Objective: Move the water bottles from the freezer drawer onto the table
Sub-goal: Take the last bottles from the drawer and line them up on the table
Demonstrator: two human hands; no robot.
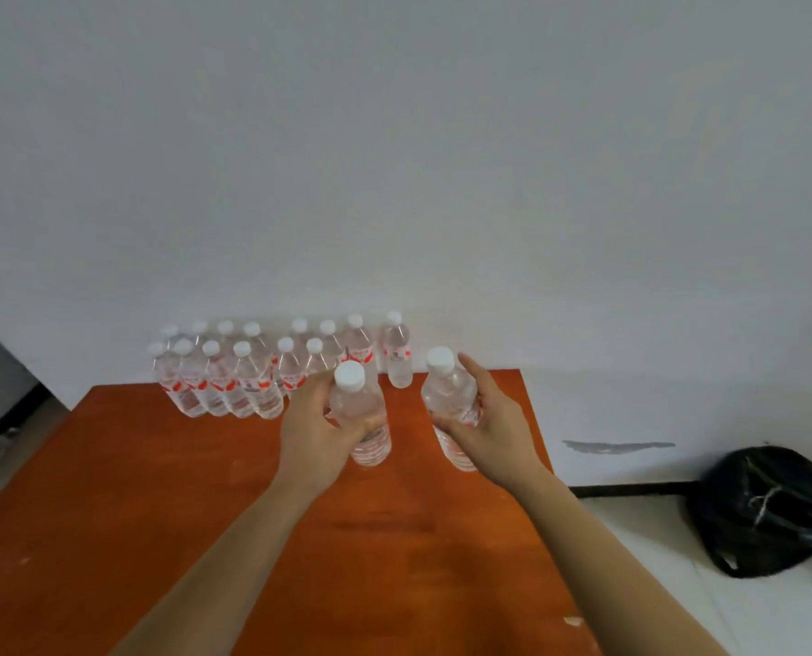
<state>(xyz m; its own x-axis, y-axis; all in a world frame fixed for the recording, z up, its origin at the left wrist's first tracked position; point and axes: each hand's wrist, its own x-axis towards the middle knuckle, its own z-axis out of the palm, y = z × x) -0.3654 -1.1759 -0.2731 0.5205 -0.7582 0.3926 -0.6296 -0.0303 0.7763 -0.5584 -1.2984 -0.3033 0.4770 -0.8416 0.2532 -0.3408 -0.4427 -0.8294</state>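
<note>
My left hand (316, 430) grips a clear water bottle (361, 409) with a white cap and red label, held upright just above the orange-brown table (205, 490). In my right hand (486, 419) is a second water bottle (446, 390), tilted slightly left, over the table's right part. Behind them, several more water bottles (233, 371) stand in two rows along the table's far edge against the wall. One bottle (398, 352) stands alone at the right end of the rows. The freezer drawer is out of view.
A white wall (394, 158) rises right behind the table. A tied black plastic bag (763, 508) lies on the pale floor to the right. The table's right edge runs close beside my right forearm. A dark gap shows at the far left.
</note>
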